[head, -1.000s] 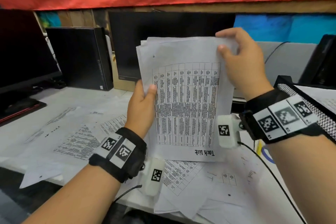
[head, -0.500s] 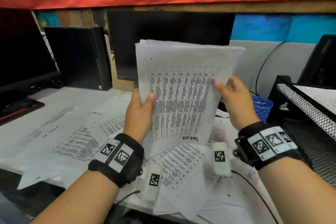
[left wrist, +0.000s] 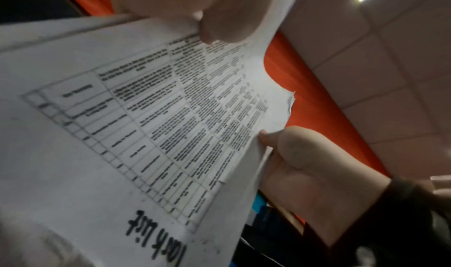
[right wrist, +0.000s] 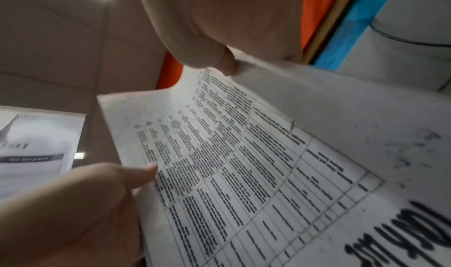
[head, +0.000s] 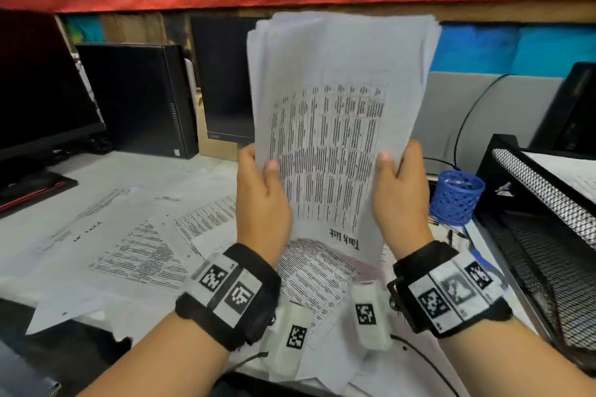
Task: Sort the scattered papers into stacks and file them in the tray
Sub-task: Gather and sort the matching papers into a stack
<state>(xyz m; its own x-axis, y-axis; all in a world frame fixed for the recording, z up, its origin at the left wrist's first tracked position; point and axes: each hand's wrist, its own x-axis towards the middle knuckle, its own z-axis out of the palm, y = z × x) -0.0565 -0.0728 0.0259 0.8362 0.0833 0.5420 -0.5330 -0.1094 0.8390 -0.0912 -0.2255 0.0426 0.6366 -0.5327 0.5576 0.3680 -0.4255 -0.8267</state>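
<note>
I hold a stack of papers (head: 335, 126) upright above the desk, its top sheet a printed table titled "Task list", upside down to me. My left hand (head: 263, 193) grips its lower left edge, thumb on the front. My right hand (head: 398, 187) grips the lower right edge the same way. The left wrist view shows the stack (left wrist: 146, 136) with the right hand (left wrist: 305, 165) on its far edge. In the right wrist view the stack (right wrist: 268, 165) has the left hand (right wrist: 85, 203) at its side. Scattered papers (head: 138, 251) cover the desk below. The black mesh tray (head: 548, 235) stands at the right.
A blue mesh pen cup (head: 458, 196) stands between my right hand and the tray. A sheet (head: 574, 171) lies on the tray's upper tier. A black computer box (head: 138, 100) and monitors (head: 42, 90) line the back and left. A cable (head: 419, 361) trails from my right wrist.
My right hand has come down from the stack's top right corner to its lower right edge. The stack now stands taller and more upright between both hands.
</note>
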